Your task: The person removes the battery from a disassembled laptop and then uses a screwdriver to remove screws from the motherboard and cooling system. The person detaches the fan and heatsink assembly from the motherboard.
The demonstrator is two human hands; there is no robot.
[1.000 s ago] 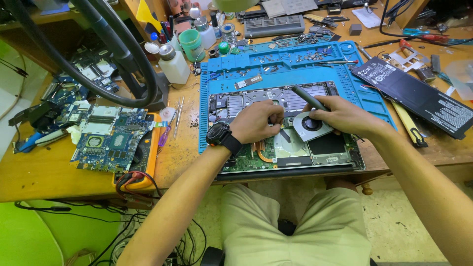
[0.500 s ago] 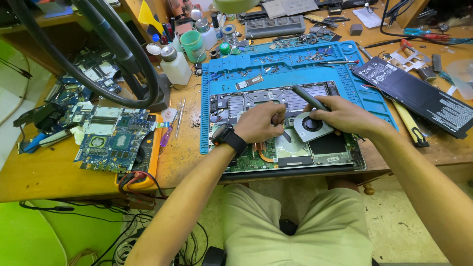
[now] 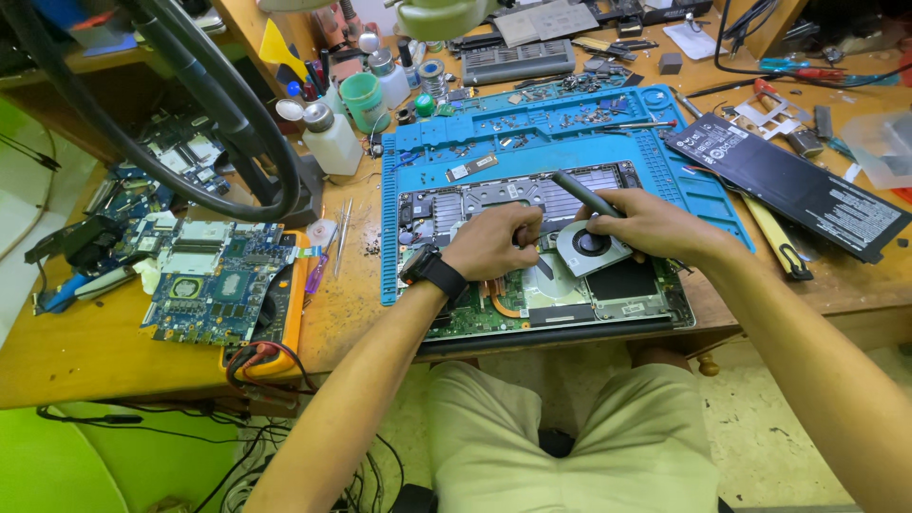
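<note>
Leftmost, a bare blue circuit board (image 3: 214,290) lies on the wooden worktop (image 3: 85,356). Right of it, my left hand (image 3: 496,242), watch on wrist, is curled over the opened laptop (image 3: 532,285) on the blue mat (image 3: 418,171). Just beside, my right hand (image 3: 646,223) grips a dark tool (image 3: 581,193) above the cooling fan (image 3: 591,247). Far right lies a black battery (image 3: 788,182).
</note>
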